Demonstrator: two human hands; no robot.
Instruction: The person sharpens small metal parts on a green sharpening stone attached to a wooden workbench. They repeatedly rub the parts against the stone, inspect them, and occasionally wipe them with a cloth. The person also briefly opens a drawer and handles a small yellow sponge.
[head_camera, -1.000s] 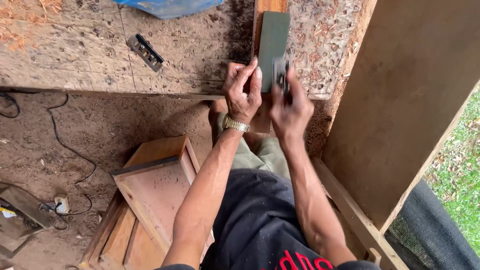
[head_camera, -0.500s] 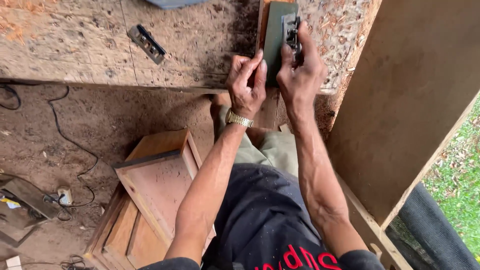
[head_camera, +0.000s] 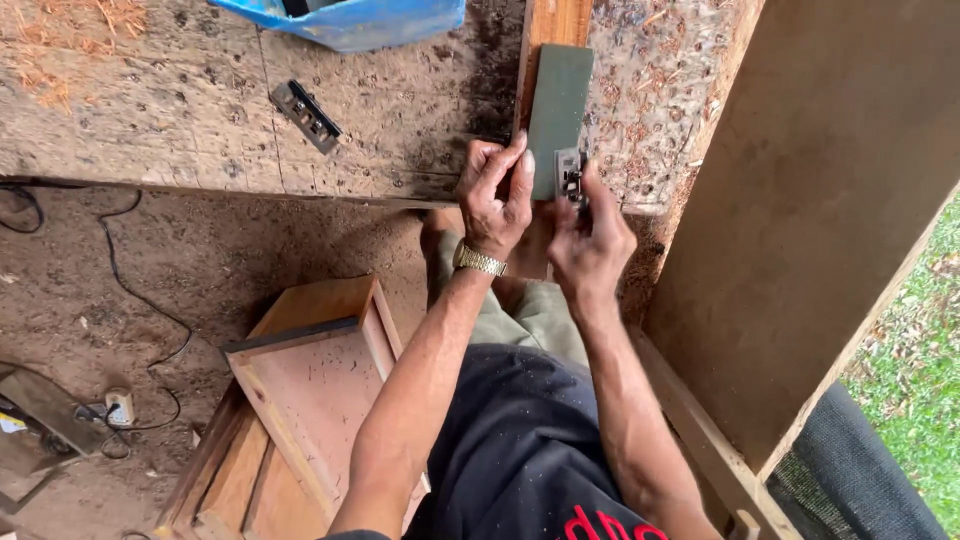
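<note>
A long grey-green sharpening stone (head_camera: 556, 110) lies on a wooden strip (head_camera: 553, 20) on the chipboard bench (head_camera: 180, 130). My right hand (head_camera: 590, 245) presses a small metal blade (head_camera: 570, 175) flat on the stone's near right corner. My left hand (head_camera: 495, 200), with a gold watch on the wrist, holds the stone's near left edge with its fingers.
A second metal blade piece (head_camera: 305, 115) lies on the bench to the left, and a blue plastic bag (head_camera: 350, 20) at the far edge. A wooden drawer-like box (head_camera: 310, 390) stands on the dirt floor, with cables (head_camera: 130, 300) further left. A large board (head_camera: 830, 210) leans at right.
My right hand has drawn the blade back along the stone toward me, from the far end to the near corner. The left hand has stayed at the stone's edge.
</note>
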